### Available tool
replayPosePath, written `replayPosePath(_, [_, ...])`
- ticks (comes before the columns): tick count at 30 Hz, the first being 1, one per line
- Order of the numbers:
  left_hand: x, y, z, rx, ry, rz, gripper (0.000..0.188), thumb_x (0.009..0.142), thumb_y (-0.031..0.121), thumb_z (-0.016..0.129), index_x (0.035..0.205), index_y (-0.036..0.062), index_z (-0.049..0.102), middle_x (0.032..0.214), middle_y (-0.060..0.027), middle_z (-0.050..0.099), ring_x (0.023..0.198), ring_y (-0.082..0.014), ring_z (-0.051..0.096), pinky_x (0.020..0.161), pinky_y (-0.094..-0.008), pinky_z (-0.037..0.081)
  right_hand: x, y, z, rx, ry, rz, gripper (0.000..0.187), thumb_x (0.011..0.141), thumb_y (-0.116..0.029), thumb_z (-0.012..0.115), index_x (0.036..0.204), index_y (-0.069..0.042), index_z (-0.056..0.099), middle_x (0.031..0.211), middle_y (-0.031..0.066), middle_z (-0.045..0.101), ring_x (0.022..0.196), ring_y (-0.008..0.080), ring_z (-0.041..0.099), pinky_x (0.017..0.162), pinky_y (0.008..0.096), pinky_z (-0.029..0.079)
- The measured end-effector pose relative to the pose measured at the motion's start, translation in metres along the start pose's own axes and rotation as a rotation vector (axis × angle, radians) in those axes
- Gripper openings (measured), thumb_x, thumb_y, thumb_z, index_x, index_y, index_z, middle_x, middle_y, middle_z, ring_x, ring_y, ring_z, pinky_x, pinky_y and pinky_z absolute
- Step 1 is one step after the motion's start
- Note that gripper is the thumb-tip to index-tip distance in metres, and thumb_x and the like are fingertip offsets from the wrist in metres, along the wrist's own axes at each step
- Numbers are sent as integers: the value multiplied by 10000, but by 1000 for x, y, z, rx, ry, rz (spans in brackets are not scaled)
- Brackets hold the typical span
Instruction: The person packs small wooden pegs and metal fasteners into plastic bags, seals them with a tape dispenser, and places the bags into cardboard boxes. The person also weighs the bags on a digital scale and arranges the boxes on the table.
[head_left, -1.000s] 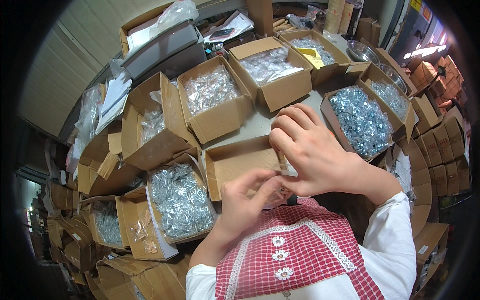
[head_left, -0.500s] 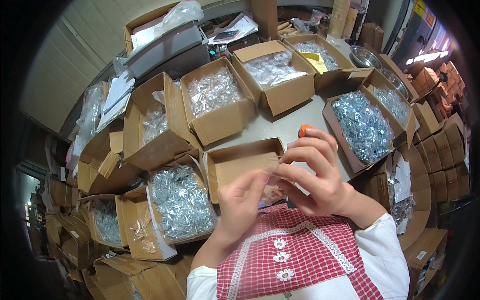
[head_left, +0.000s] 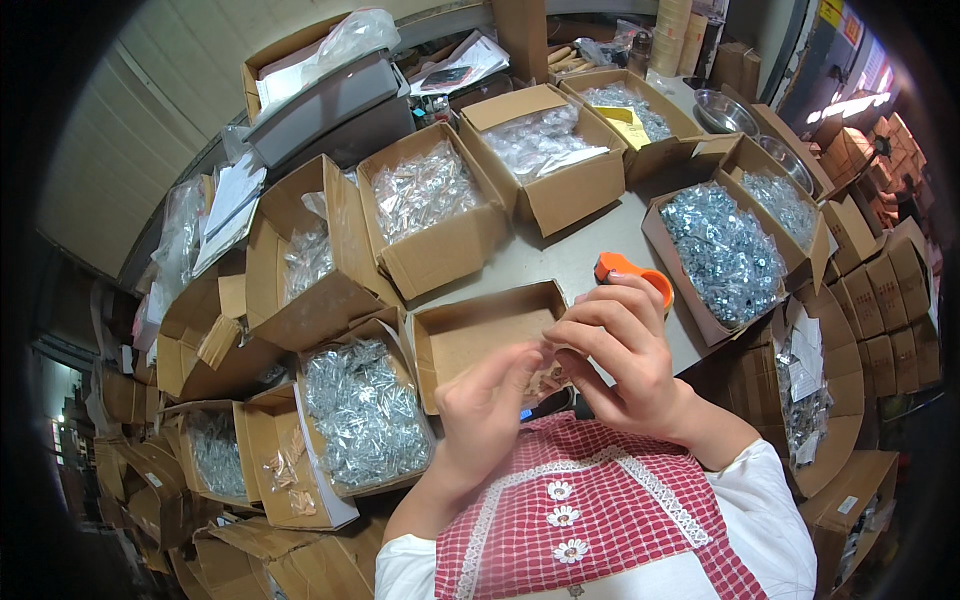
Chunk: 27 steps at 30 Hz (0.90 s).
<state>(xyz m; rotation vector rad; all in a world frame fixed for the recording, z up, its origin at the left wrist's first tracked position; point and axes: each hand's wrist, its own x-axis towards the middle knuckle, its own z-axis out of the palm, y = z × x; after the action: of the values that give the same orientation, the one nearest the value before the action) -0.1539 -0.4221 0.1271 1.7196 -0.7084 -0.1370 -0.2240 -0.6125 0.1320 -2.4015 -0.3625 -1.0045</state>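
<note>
My left hand (head_left: 485, 405) and my right hand (head_left: 625, 365) meet in front of my apron, over the near edge of a shallow cardboard box (head_left: 470, 310). Thumbs and fingers are pinched together on what looks like a small clear plastic bag (head_left: 547, 372). Copper-coloured bits show by the fingertips; whether they lie inside the bag or in the box behind, I cannot tell. Past my right fingers, on the table, lies an orange ring-shaped thing (head_left: 612, 266), partly covered by the hand. A small blue item (head_left: 526, 413) peeks out below the hands.
Left of the hands stands a box of bagged silvery screws (head_left: 365, 410), beside a box with a few copper-coloured pieces (head_left: 290, 470). Several open boxes of bagged parts line the back. A box of bagged zinc-coloured hardware (head_left: 725, 250) sits right, near metal bowls (head_left: 727, 112).
My right hand has shifted slightly left and down, so more of the orange ring-shaped thing shows. The hands stay pinched together, and the view has moved a little.
</note>
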Motion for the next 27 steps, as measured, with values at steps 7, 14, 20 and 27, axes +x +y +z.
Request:
replayPosePath(7, [1, -3, -1, 51, 25, 112, 183, 1031, 110, 711, 1099, -42, 786, 895, -106, 803, 776, -125, 747, 687, -268, 583, 0, 2, -1, 104, -42, 60, 438, 679, -90, 724, 1115, -51, 732, 1091, 120, 678, 1137, 335, 617, 1127, 541, 370])
replayPosePath(14, [1, -1, -2, 60, 28, 141, 171, 1014, 102, 725, 1077, -42, 792, 890, -121, 806, 773, -144, 759, 693, -270, 585, 4, 3, -2, 196, -88, 124, 355, 716, -72, 717, 1070, -43, 729, 1053, 124, 677, 1100, 345, 615, 1066, 503, 403])
replayPosePath(20, [2, -1, -6, 103, -15, 199, 137, 986, 58, 735, 1073, -38, 779, 919, -145, 800, 791, -206, 783, 705, -306, 604, 7, 6, -8, 380, -180, 234, 161, 892, -131, 799, 1014, -58, 724, 1003, 36, 691, 1064, 241, 608, 998, 398, 436])
replayPosePath(27, [1, -5, -6, 88, -27, 233, 143, 975, 68, 753, 1074, -25, 799, 846, -140, 788, 723, -169, 760, 636, -286, 566, 2, 15, -9, 600, -278, 359, 167, 917, -144, 799, 1022, -44, 717, 1014, 33, 684, 1089, 207, 591, 1010, 380, 445])
